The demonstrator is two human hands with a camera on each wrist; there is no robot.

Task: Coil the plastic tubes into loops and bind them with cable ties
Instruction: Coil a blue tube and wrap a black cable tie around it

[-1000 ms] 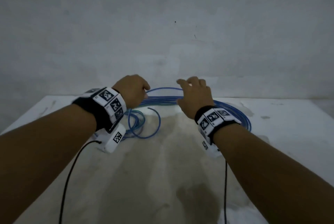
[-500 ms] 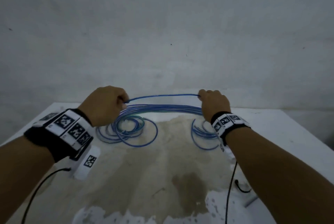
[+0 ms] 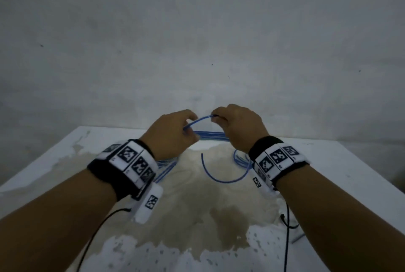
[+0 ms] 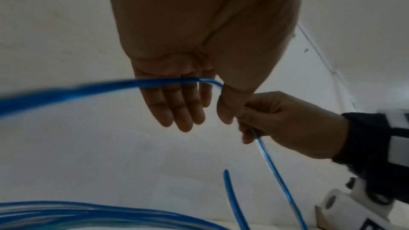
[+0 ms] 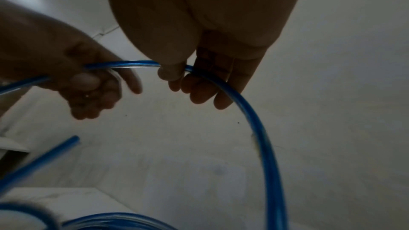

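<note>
A thin blue plastic tube [image 3: 198, 120] arcs in a short bow between my two hands above the far side of the table. My left hand [image 3: 188, 131] pinches it between thumb and fingers [image 4: 188, 111], and the strand [image 4: 66, 92] runs off to the left. My right hand [image 3: 217, 118] pinches the same strand under its thumb [image 5: 171, 74]; from there the tube [image 5: 261, 137] curves down. Several more strands [image 3: 210, 134] lie bunched on the table below the hands. A free tube end [image 3: 202, 155] sticks up from a loop [image 3: 223, 180] lying near my right wrist. No cable tie shows.
The white table [image 3: 339, 173] has a large worn brownish patch [image 3: 208, 201] in its middle. A grey wall [image 3: 197, 52] rises just behind its far edge. Black cables [image 3: 287, 238] hang from the wrist cameras over the near part of the table.
My hands have come close together, so the strand that was stretched almost straight between them is now a short arc. The loops on the table have shifted, and a free end now lies in the middle.
</note>
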